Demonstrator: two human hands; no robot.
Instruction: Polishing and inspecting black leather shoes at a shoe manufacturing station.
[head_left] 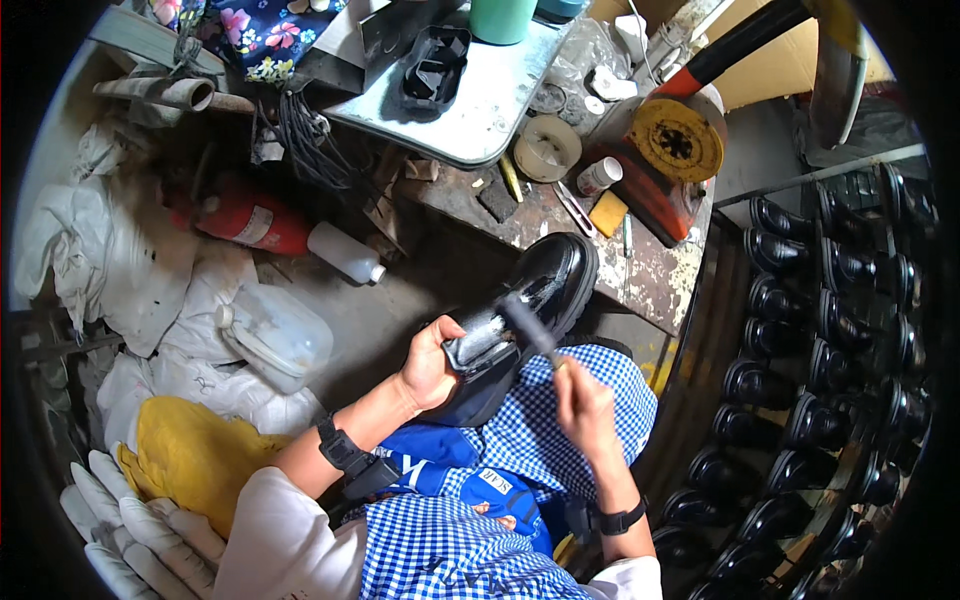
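Observation:
My left hand (433, 363) is closed around the collar of a shiny black leather shoe (572, 268), fingers hidden beneath it. The shoe lies tilted over my lap, its toe pointing up and to the right and its thick ridged sole facing right. Pale glare or a whitish film shows on its upper near the opening. In my right hand (583, 400) is a slim brush (530, 323), gripped by its handle and blurred by motion. Its greyish head is over the shoe's upper; whether it touches cannot be made out.
Ahead stands a worn bench (650, 275) with a yellow sponge (608, 214), a white jar (600, 176), tweezers (572, 208) and a bowl (547, 148). Racks of black shoes (775, 300) fill the right side. Plastic jugs (275, 335) and a yellow cloth (195, 455) lie at left.

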